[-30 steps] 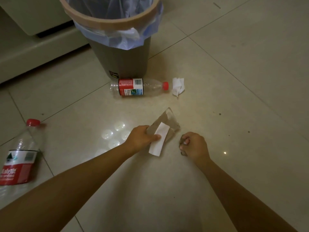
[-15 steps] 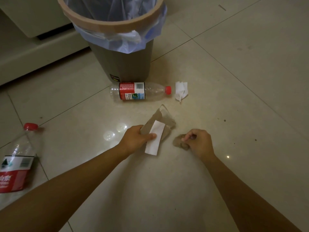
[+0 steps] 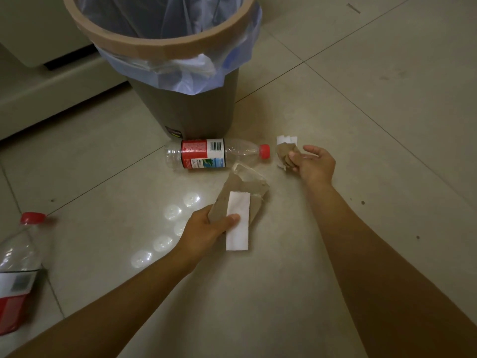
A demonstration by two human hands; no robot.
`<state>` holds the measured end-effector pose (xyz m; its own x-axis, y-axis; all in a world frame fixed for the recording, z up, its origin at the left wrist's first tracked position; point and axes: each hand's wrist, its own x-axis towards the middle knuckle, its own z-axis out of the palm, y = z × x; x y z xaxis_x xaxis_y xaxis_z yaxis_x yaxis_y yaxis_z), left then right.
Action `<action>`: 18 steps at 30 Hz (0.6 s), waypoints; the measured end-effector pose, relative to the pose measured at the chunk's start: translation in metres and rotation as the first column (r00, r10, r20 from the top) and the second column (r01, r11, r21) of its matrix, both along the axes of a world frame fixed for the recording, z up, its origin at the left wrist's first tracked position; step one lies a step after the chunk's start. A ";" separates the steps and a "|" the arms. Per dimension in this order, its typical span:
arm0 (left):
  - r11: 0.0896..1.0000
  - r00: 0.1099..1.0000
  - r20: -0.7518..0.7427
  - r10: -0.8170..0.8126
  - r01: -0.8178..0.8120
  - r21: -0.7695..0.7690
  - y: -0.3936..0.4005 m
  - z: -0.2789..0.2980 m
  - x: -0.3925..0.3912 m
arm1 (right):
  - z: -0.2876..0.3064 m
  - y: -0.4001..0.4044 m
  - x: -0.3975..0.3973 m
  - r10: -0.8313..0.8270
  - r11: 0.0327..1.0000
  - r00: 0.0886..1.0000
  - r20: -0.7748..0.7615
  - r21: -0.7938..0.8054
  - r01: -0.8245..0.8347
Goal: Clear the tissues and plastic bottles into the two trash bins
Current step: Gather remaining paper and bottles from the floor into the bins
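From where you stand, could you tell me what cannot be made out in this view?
Head view only:
- Second trash bin: not in frame.
- Trash bin: its bottom is dark; contents unclear.
- Left bottle: cut off by the left edge.
- White tissue: mostly hidden behind the brown tissue held by the right hand.

left hand (image 3: pixel 206 228) – grips tissue pack (image 3: pixel 238 200) | right hand (image 3: pixel 313 165) – holds brown tissue (image 3: pixel 285 155) | bottle (image 3: pixel 214 153) by bin (image 3: pixel 185 109)
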<state>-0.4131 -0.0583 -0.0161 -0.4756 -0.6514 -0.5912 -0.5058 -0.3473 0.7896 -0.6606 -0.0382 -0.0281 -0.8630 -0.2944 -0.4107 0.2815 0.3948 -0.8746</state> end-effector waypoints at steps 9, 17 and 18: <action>0.999 1.000 -0.001 0.013 -0.013 0.032 -0.007 -0.014 0.008 | -0.017 -0.024 -0.006 0.260 0.917 0.946 -0.194 0.356 -0.179; 1.000 0.999 0.047 0.003 -0.004 0.026 -0.012 -0.015 0.021 | -0.023 -0.008 0.008 0.370 0.856 0.890 -0.266 0.469 -0.216; 0.999 0.999 0.043 0.017 -0.019 0.031 -0.012 -0.013 0.023 | -0.021 -0.002 0.012 0.374 0.854 0.889 -0.266 0.472 -0.218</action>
<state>-0.3899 -0.0701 -0.0295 -0.4377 -0.6403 -0.6312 -0.5327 -0.3809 0.7558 -0.6488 -0.0403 -0.0489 -0.8685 -0.4254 -0.2545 -0.1889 0.7586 -0.6235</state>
